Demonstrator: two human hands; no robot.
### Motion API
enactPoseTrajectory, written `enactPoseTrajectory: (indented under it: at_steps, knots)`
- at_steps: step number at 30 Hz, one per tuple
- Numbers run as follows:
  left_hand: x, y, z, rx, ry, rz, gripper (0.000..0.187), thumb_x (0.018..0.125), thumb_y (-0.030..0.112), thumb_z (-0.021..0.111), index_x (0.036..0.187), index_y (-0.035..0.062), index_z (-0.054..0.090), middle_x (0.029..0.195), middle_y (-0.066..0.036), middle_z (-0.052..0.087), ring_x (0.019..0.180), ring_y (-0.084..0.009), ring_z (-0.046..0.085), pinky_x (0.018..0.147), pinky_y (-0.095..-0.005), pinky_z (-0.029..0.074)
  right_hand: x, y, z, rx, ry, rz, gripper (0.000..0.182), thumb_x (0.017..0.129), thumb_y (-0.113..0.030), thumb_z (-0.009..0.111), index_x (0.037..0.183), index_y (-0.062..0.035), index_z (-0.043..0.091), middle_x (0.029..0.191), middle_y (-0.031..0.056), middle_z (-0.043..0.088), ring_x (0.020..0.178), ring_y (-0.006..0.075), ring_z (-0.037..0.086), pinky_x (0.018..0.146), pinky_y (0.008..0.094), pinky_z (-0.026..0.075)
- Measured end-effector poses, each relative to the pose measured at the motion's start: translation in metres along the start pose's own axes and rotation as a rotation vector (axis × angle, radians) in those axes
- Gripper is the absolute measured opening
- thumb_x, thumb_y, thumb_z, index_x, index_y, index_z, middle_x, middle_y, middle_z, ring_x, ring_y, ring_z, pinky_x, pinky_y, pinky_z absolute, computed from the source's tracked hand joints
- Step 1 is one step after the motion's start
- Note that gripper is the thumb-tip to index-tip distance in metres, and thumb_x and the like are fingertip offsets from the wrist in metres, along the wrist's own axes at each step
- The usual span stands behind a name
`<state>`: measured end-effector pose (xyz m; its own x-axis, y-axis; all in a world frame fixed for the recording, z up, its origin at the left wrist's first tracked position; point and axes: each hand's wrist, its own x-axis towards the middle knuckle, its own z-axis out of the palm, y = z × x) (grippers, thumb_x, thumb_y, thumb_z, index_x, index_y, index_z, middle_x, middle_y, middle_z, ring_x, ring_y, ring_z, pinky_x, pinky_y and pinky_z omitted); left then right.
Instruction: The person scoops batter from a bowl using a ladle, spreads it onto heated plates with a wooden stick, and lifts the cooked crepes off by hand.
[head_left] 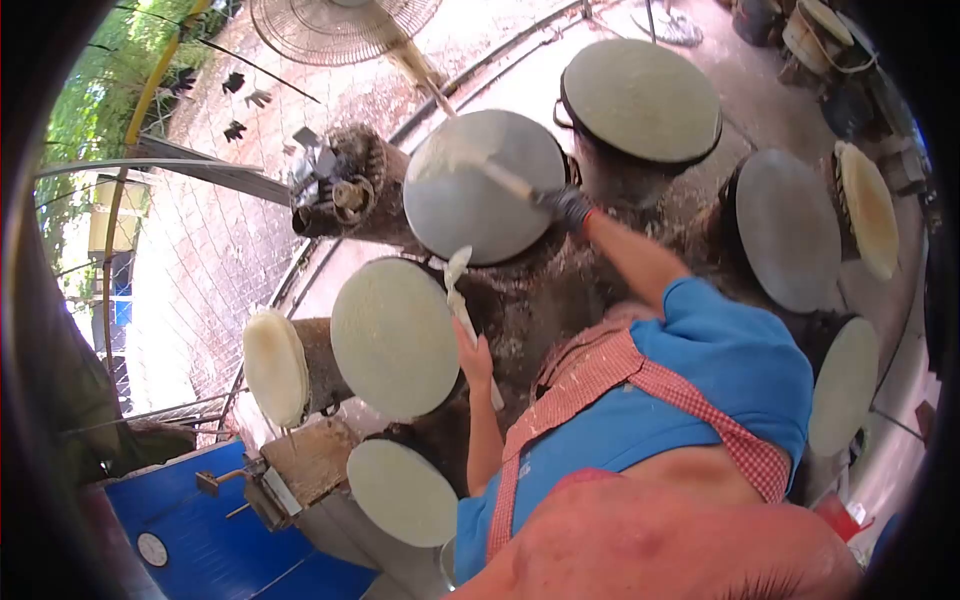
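My right hand point(567, 207), in a dark glove, is closed round the pale handle of a spreading tool point(508, 180). The tool lies across a round grey griddle point(490, 220), with a thin pale smear at its upper left. My left hand point(474, 358), bare, is wrapped round a long white stick point(459, 305) whose upper end is coated in pale batter. This hand is beside a griddle covered with a pale green-white layer point(394, 338). The fingertips of both hands are small and partly hidden.
Other coated griddles stand at the top point(642, 100), bottom point(402, 492) and right point(844, 388). A bare grey griddle point(788, 230) is at right. Pale round sheets are stacked at left point(276, 368) and far right point(866, 210). A fan point(345, 25) hangs above; a blue surface point(210, 525) is lower left.
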<state>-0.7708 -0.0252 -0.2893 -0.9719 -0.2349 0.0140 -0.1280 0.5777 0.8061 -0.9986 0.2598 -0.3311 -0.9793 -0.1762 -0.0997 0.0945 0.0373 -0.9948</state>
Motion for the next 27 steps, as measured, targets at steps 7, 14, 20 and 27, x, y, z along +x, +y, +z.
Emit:
enactPoseTrajectory:
  at_steps: [7, 14, 20, 27]
  knots:
    - [-0.003, 0.028, 0.017, -0.091, 0.070, -0.320, 0.065, 0.073, 0.008, 0.048, 0.133, 0.0173, 0.023, 0.075, -0.013, 0.058, 0.037, -0.0151, 0.044, 0.035, -0.0277, 0.038, 0.040, -0.069, -0.074, 0.096, 0.030, 0.514, 0.034, 0.068, -0.019, 0.070, 0.098, -0.0070, 0.062, 0.089, 0.0040, 0.062, 0.087, 0.0136, 0.054, 0.079, 0.0310, 0.044]
    - [-0.016, 0.070, 0.023, -0.260, 0.126, -0.551, 0.067, 0.073, 0.005, 0.049, 0.133, 0.0194, 0.022, 0.057, -0.005, 0.048, 0.034, -0.0117, 0.040, 0.031, -0.0253, 0.033, 0.038, -0.010, -0.067, 0.148, -0.377, 0.176, 0.027, 0.067, -0.016, 0.071, 0.091, -0.0057, 0.065, 0.085, 0.0032, 0.063, 0.073, 0.0136, 0.056, 0.064, 0.0290, 0.048]
    - [-0.044, 0.095, 0.039, -0.486, 0.201, -0.677, 0.067, 0.075, 0.003, 0.048, 0.133, 0.0192, 0.017, 0.052, -0.002, 0.040, 0.032, -0.0101, 0.034, 0.028, -0.0242, 0.028, 0.113, -0.052, -0.079, 0.116, -0.268, 0.552, 0.026, 0.069, -0.020, 0.069, 0.088, -0.0035, 0.064, 0.070, 0.0000, 0.061, 0.056, 0.0114, 0.054, 0.051, 0.0254, 0.047]
    - [-0.086, 0.090, 0.057, -0.519, 0.215, -0.762, 0.066, 0.075, -0.001, 0.049, 0.132, 0.0152, 0.020, 0.056, -0.001, 0.040, 0.037, -0.0086, 0.036, 0.032, -0.0226, 0.029, 0.121, -0.025, -0.102, 0.028, -0.479, 0.422, 0.025, 0.071, -0.019, 0.067, 0.091, -0.0052, 0.064, 0.083, 0.0040, 0.063, 0.065, 0.0123, 0.057, 0.060, 0.0244, 0.047]
